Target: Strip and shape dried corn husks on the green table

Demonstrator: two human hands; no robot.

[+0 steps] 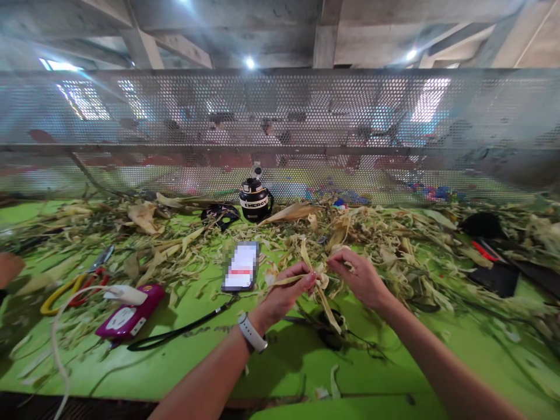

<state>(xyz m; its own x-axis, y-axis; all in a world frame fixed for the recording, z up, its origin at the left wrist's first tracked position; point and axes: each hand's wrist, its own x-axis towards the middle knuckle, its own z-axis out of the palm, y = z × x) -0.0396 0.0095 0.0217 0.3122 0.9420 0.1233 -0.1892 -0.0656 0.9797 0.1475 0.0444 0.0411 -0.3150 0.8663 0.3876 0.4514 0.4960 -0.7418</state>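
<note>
Pale dried corn husk strips (327,306) are pinched between the thumb and fingers of my left hand (284,291), which wears a light-banded watch (252,333) at the wrist. Strips stick out upward, to the left and down from the grip. Just to the right, the fingertips of my right hand (361,279) are pressed together close to the husk. Whatever lies between them is too small to make out. Below the hands, a dark round object (330,329) sits on the green table (284,379), partly covered by husk and thin stems.
Loose husk scraps (402,251) cover the back. Left of my hands lie a phone (241,266) with a black strap, a purple power socket (131,315) with a plugged charger, and scissors (83,286). A black jug (254,200) stands before a perforated metal screen (280,128). Another person's hand (9,269) shows far left.
</note>
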